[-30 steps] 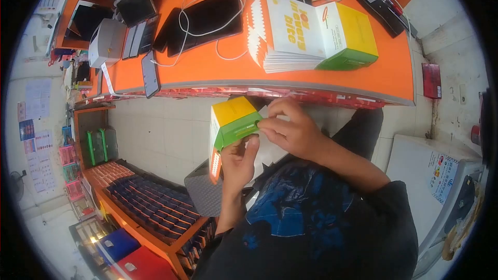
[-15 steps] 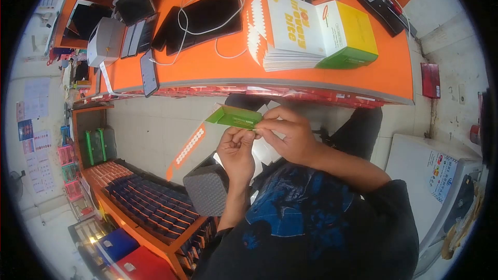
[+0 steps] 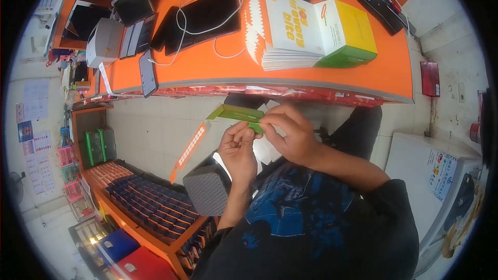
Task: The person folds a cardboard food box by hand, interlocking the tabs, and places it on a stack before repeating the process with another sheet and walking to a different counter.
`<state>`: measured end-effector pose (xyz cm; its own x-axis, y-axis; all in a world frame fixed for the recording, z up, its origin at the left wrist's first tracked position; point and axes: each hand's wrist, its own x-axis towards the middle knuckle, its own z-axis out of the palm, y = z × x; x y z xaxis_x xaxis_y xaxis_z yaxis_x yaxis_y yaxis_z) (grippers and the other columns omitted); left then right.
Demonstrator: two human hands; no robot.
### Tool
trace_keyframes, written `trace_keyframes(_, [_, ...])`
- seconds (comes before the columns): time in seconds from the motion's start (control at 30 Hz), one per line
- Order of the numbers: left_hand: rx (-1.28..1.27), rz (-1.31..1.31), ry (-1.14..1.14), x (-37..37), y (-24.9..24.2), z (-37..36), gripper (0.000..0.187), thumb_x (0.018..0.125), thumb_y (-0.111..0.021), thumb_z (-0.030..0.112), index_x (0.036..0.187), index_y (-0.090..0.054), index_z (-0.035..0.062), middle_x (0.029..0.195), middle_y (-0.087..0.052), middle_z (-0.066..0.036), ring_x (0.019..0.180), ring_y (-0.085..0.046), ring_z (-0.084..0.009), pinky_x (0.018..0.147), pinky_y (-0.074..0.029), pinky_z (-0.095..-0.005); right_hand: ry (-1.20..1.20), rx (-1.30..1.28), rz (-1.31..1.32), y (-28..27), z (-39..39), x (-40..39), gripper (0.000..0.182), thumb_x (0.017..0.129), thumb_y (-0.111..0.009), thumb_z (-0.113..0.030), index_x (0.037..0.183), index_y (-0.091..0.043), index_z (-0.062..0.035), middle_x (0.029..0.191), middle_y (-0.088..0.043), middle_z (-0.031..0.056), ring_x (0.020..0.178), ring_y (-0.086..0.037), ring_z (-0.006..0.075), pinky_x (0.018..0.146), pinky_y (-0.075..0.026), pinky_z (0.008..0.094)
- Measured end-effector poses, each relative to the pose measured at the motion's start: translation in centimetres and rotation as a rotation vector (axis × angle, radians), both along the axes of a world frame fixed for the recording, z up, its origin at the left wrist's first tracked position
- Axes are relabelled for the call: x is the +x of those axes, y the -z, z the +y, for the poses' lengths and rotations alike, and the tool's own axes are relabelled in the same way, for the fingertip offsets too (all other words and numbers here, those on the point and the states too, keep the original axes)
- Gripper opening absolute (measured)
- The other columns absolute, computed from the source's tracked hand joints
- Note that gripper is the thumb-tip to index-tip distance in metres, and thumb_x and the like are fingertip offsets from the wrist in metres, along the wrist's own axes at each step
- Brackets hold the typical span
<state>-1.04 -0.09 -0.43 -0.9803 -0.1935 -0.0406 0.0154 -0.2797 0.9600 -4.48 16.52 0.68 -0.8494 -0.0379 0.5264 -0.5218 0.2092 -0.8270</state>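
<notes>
Between both hands is a partly folded cardboard carton (image 3: 236, 113) with green inner faces. A long orange flap (image 3: 191, 148) with a white scalloped pattern hangs from its left end. My left hand (image 3: 239, 148) pinches the carton's near edge from below, fingers curled and thumb up. My right hand (image 3: 291, 134) grips the right end, with thumb and index finger closed at the corner. The edge inside the fingertips is hidden. Beyond the hands, a stack of flat printed cartons (image 3: 290, 31) lies on the orange table (image 3: 192, 70), against a green-and-yellow box (image 3: 354, 33).
White cables (image 3: 212, 28) tangle over a black tablet (image 3: 207, 21). A phone (image 3: 148, 74) overhangs the table's front edge. A card terminal (image 3: 381, 10) sits at the right back. Below left stand a grey textured box (image 3: 206, 189) and a shelf of dark packets (image 3: 148, 205).
A green panel at the carton's right end now shows between my fingertips. The orange flap has swung slightly rightward. Both hands have shifted only a little.
</notes>
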Motion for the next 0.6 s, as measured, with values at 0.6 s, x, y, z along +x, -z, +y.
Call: trace_keyframes(0.6, [-0.011,0.102,0.012,0.0,-0.1,-0.3,0.024,0.104,-0.078,0.007,0.124,-0.070,-0.0034,0.115,-0.078,-0.012,0.105,-0.072,-0.0155,0.095,-0.057,-0.0309,-0.047,0.087,0.223,-0.4,0.2,-0.3,0.027,0.079,-0.084,0.005,0.105,-0.076,0.0021,0.102,-0.066,0.0119,0.096,-0.071,0.0331,0.082,-0.061,0.0403])
